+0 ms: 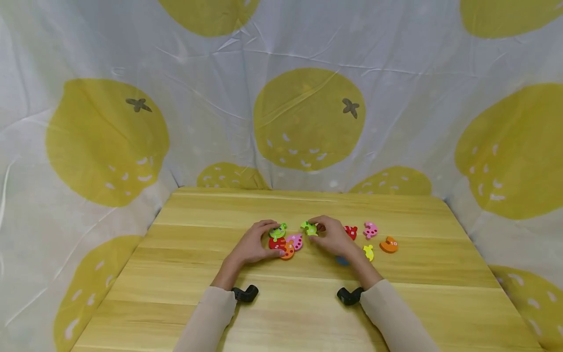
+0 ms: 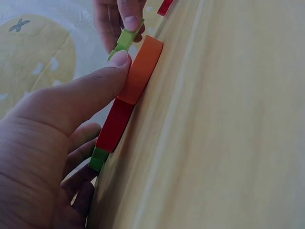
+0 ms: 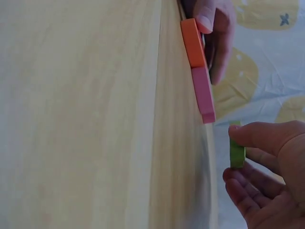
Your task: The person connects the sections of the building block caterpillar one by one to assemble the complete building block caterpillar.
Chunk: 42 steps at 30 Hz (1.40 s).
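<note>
The table [image 1: 290,313] looks like smooth wood or wood-grain laminate with a soft satin sheen, and the curtain [image 1: 211,122] behind it is thin, creased sheeting, faintly glossy along the folds, whether cloth or plastic I cannot tell. On the table, the red piece [image 2: 116,125], orange piece [image 2: 142,71] and pink piece [image 3: 202,93] have smooth, painted-looking edges, as does the light green piece [image 3: 237,155] above it; over its near part, the sleeves [image 1: 211,315] are matt cloth and the wrist fittings [image 1: 249,294] dull black plastic.

Free tabletop [image 1: 293,318] between sleeves [image 1: 213,313], loose pieces [image 1: 372,231] beside right hand [image 1: 333,238]
</note>
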Tool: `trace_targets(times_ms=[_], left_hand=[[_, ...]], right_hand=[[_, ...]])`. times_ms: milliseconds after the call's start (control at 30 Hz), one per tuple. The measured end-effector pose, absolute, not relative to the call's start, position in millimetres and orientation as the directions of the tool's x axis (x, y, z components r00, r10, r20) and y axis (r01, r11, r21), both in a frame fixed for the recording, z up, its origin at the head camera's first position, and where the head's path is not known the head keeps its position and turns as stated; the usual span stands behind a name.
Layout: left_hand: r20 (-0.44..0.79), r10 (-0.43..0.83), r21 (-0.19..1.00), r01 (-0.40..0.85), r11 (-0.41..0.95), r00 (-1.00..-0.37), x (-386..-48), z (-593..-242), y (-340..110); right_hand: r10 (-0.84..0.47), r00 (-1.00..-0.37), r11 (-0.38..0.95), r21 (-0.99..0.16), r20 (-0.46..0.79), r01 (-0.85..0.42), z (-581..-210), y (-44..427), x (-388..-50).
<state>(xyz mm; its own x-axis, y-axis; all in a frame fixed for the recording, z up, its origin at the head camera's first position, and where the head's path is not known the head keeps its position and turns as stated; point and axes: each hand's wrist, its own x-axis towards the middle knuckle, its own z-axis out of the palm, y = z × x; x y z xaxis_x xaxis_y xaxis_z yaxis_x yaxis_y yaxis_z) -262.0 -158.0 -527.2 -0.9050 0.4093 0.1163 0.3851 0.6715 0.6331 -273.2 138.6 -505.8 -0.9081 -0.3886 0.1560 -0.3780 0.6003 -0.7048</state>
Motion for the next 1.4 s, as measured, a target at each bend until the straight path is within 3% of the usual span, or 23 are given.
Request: trace_targets(times_ms=[600,1400], left_hand=[[0.108,0.399,0.641,0.37,0.672,-0.911,-262,-525,-158],[0.115,0.433,0.653,0.397,0.645,-0.894,-261,-528,-154]], right_hand=[[-0.48,-0.866,0.601,-0.667,0.138,-0.44,-509,122,-276],[-0.452,-0.889,0.624,-0.687,0.07,-0.372,-512,119,-271]])
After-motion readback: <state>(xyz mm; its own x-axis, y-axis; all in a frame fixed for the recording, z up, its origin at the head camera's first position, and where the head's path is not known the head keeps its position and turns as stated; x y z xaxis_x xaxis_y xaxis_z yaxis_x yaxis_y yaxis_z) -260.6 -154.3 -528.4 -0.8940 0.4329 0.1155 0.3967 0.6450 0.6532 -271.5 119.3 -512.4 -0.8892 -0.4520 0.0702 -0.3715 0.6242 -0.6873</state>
